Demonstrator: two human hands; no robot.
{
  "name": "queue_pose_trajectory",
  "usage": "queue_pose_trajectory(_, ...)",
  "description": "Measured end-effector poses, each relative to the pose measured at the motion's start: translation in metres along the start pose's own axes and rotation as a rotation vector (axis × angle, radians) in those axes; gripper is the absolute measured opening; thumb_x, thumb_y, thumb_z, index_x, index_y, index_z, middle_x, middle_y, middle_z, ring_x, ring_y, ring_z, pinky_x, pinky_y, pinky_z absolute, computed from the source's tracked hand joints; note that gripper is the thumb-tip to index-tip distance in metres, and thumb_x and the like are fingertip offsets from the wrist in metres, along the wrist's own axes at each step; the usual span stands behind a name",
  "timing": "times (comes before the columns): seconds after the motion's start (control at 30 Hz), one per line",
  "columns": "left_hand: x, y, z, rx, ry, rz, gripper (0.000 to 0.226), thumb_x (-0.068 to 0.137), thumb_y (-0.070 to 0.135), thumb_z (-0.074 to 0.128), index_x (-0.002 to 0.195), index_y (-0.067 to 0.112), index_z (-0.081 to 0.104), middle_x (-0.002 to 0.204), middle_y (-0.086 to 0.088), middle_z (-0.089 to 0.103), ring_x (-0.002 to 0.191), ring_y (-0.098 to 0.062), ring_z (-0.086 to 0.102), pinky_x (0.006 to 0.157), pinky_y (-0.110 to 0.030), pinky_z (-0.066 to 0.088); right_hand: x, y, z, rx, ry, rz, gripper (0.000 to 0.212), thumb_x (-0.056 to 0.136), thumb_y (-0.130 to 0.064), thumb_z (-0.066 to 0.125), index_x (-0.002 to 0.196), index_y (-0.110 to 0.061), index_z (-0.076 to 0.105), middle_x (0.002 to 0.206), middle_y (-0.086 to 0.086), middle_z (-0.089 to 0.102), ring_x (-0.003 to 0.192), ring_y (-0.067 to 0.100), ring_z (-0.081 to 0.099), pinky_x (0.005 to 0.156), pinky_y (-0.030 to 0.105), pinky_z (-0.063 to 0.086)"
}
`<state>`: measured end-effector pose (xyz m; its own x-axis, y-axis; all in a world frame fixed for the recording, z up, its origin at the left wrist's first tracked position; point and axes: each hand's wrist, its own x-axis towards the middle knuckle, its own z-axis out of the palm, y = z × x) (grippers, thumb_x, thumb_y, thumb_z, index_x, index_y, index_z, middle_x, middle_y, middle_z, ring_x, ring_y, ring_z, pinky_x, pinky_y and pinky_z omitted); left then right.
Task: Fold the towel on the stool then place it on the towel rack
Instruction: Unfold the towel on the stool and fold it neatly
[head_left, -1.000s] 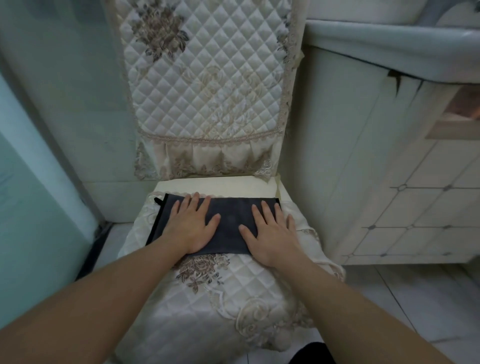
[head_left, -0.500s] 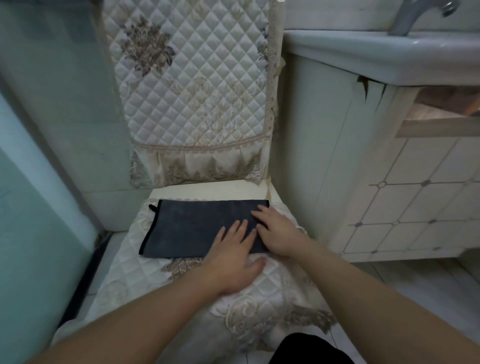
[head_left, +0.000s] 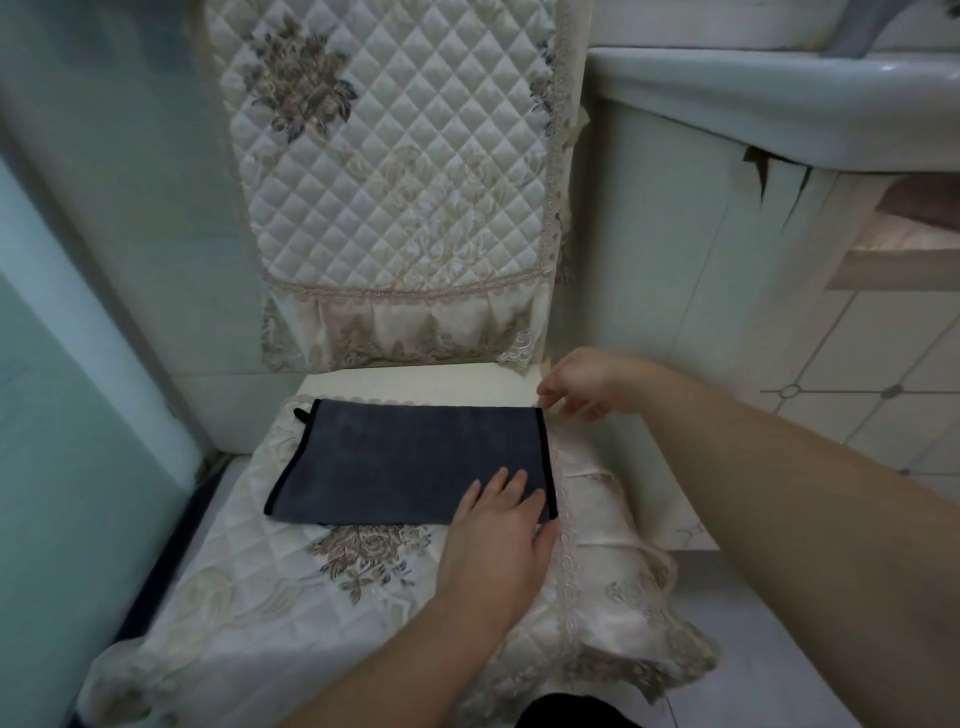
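Dark grey towel (head_left: 415, 462), folded to a flat rectangle, lay on the quilted cream seat of the stool (head_left: 291, 582); the left hand (head_left: 498, 540) rested open on its near right corner, while the right hand (head_left: 587, 384), fingers (head_left: 553, 389) loosely curled and holding nothing, hovered just beside the far right corner

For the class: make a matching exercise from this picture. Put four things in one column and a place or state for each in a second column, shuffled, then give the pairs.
1. dark grey folded towel
2. left hand
3. right hand
4. white ceramic sink

A. at the towel's far right corner
B. lying flat on the quilted cream seat cover
C. upper right, beside the chair back
D. resting on the towel's near right corner

Pairs: 1-B, 2-D, 3-A, 4-C
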<state>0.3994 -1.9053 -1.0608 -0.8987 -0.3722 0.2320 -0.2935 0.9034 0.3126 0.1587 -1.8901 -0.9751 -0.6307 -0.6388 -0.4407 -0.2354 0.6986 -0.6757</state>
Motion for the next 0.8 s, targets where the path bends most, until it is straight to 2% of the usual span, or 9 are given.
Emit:
queue_pose_trajectory(0.13,0.002,0.001,0.003,-0.029,0.040,-0.021,0.046,0.099,0.049,0.042,0.136,0.026,0.059,0.152,-0.001,0.047,0.146,-0.018,0.032,0.121,-0.038,0.018,0.011,-0.007,0.000,-0.049,-0.086,0.027,0.019,0.094,-0.019,0.062,0.107,-0.008,0.071,0.107,0.004,0.076,0.079,0.022,0.060,0.071,0.033,0.049)
queue_pose_trajectory(0.23,0.003,0.004,0.002,-0.045,0.072,-0.027,0.041,0.099,0.045,0.047,0.131,0.024,0.064,0.148,-0.001,0.053,0.143,-0.018,0.038,0.119,-0.038,0.021,0.017,-0.008,0.005,-0.094,-0.107,0.026,0.023,0.091,-0.016,0.066,0.108,-0.003,0.071,0.095,0.007,0.071,0.075,0.022,0.058,0.070,0.034,0.050)
queue_pose_trajectory(0.37,0.003,0.007,0.000,-0.025,0.117,-0.010,0.033,0.098,0.038,0.053,0.119,0.021,0.072,0.137,-0.003,0.063,0.135,-0.020,0.050,0.115,-0.039,0.031,0.025,-0.004,0.010,-0.106,-0.134,0.051,0.003,0.088,-0.012,0.066,0.090,-0.011,0.067,0.075,0.005,0.062,0.063,0.018,0.054,0.067,0.033,0.048)
queue_pose_trajectory(0.43,0.002,0.009,-0.001,-0.013,0.148,0.003,0.030,0.097,0.036,0.055,0.111,0.019,0.076,0.132,-0.003,0.067,0.130,-0.021,0.055,0.112,-0.040,0.037,0.027,-0.003,0.009,-0.122,-0.126,0.056,0.004,0.089,-0.014,0.067,0.085,-0.014,0.065,0.070,0.003,0.060,0.061,0.016,0.052,0.061,0.028,0.046)
queue_pose_trajectory(0.6,0.003,0.009,-0.002,-0.028,0.226,0.013,0.026,0.097,0.032,0.057,0.100,0.018,0.079,0.122,-0.002,0.072,0.121,-0.019,0.062,0.106,-0.037,0.044,0.028,-0.011,0.005,-0.162,-0.140,0.049,0.006,0.089,-0.020,0.071,0.089,-0.014,0.068,0.077,0.002,0.063,0.069,0.017,0.056,0.065,0.029,0.047)
queue_pose_trajectory(0.8,0.000,0.008,-0.003,-0.100,0.304,0.012,0.026,0.096,0.031,0.056,0.099,0.017,0.078,0.110,-0.001,0.076,0.110,-0.018,0.068,0.098,-0.034,0.052,0.017,-0.017,0.004,-0.276,-0.177,0.049,0.010,0.092,-0.022,0.071,0.095,-0.014,0.066,0.084,0.002,0.065,0.078,0.019,0.058,0.066,0.029,0.048)
